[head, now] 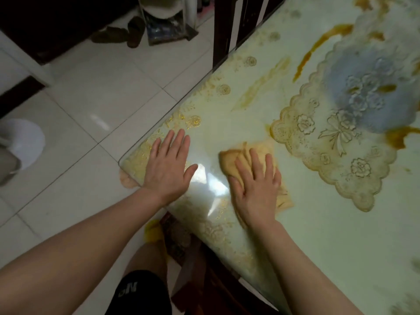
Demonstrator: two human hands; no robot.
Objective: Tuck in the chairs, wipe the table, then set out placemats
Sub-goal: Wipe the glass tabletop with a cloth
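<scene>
A pale green table (318, 223) with a glossy top and gold floral edging fills the right side. My right hand (255, 188) lies flat with spread fingers on a folded tan cloth (229, 161), pressing it on the table near the corner. My left hand (169, 163) rests flat and open on the table corner, beside the cloth. Brownish-orange smears (318, 45) streak the tabletop farther back. A lace-edged mat with a blue centre and flower pattern (354, 123) lies on the table to the right of the cloth.
A dark wooden chair back (229, 26) stands against the table's far edge. Another dark chair (211, 285) sits under the near edge by my leg. White tiled floor (91, 98) spreads to the left, with brown slippers (127, 30) and a white object (25, 142).
</scene>
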